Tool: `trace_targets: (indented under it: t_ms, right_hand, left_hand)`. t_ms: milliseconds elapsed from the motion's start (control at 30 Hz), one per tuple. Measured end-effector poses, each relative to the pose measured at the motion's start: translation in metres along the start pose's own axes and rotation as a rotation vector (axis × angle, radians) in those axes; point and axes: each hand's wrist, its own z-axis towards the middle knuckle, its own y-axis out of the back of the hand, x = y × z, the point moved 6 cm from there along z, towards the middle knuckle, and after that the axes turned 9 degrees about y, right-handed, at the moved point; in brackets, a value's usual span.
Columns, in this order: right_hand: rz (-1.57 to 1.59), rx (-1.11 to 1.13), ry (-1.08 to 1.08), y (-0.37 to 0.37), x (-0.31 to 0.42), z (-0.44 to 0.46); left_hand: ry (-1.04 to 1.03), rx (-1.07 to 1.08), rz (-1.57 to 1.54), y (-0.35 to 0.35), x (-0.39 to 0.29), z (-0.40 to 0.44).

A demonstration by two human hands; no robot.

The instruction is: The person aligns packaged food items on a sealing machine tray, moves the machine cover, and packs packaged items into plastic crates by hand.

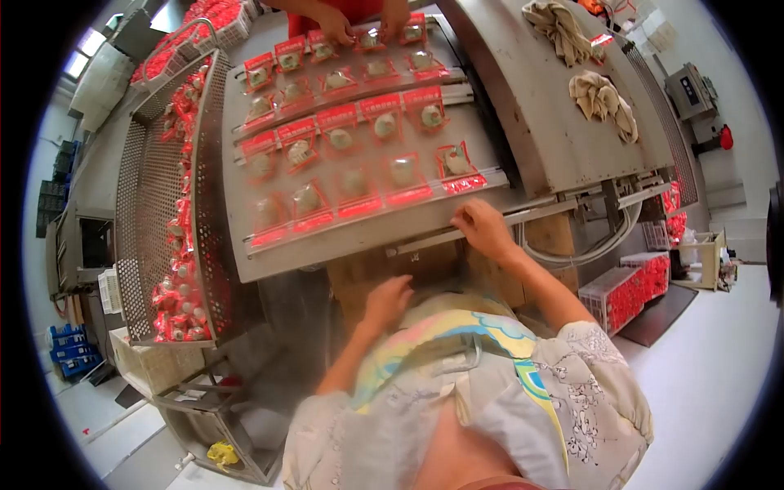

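Rows of red-and-clear packets (384, 125), each with a pale rounded item inside, lie on a metal plate (282, 263) before me. My right hand (483, 229) is above the plate's near right edge, its fingers curled and nothing visible in them. Closest to it is a packet (456, 166) at the front right corner, apart from the fingers. My left hand (387, 300) hangs below the plate's front edge in front of my apron, slightly blurred, fingers loosely stretched and holding nothing visible. Across the plate, another person's hands (335, 24) touch packets in the far row.
A perforated metal trough (131, 212) with many red packets stands left of the plate. To the right is a raised metal cover (563, 122) with crumpled cloths (603, 102). Hoses (608, 245) run below it, near crates of red packets (627, 290) on the floor.
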Motion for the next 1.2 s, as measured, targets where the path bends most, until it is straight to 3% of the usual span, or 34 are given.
trace_targets:
  t_ms: [200, 300, 367, 500, 533, 667, 733, 767, 800, 1000, 1100, 1200]
  right_hand:
    - [0.169, -0.006, 0.155, 0.075, 0.052, 0.017]
    - [0.397, -0.223, 0.446, 0.182, 0.129, 0.039]
    - [0.52, -0.326, 0.691, 0.246, 0.169, 0.03]
    - [0.695, -0.365, 0.923, 0.33, 0.178, -0.015]
    - [0.688, -0.373, 0.947, 0.344, 0.176, -0.026]
    - [0.648, -0.47, 0.949, 0.389, 0.156, -0.057]
    - [0.629, -0.521, 0.951, 0.405, 0.149, -0.074]
    - [0.627, -0.541, 0.954, 0.407, 0.145, -0.077]
    - [0.634, -0.551, 0.95, 0.413, 0.14, -0.084]
    - [0.657, -0.542, 0.928, 0.414, 0.123, -0.094]
    - [0.667, -0.546, 0.946, 0.412, 0.125, -0.091]
    - [0.698, -0.556, 0.963, 0.411, 0.127, -0.072]
  left_hand:
    - [-0.02, 0.038, 0.015, -0.037, -0.018, 0.003]
    - [-0.003, 0.126, 0.051, -0.041, -0.047, 0.017]
    - [-0.11, 0.149, 0.113, -0.047, -0.065, 0.027]
    - [-0.036, 0.253, 0.178, -0.06, -0.103, 0.039]
    - [-0.143, 0.186, 0.183, -0.078, -0.079, 0.044]
    - [-0.16, 0.156, 0.14, -0.079, -0.095, 0.046]
    - [0.042, 0.142, 0.397, -0.086, -0.105, 0.051]
    - [-0.106, 0.195, 0.18, -0.096, -0.078, 0.06]
    - [-0.117, 0.17, 0.239, -0.086, -0.094, 0.06]
    - [-0.001, 0.268, 0.082, -0.088, -0.116, 0.06]
    - [0.031, 0.292, 0.165, -0.083, -0.136, 0.061]
    - [-0.041, 0.252, 0.143, -0.09, -0.118, 0.064]
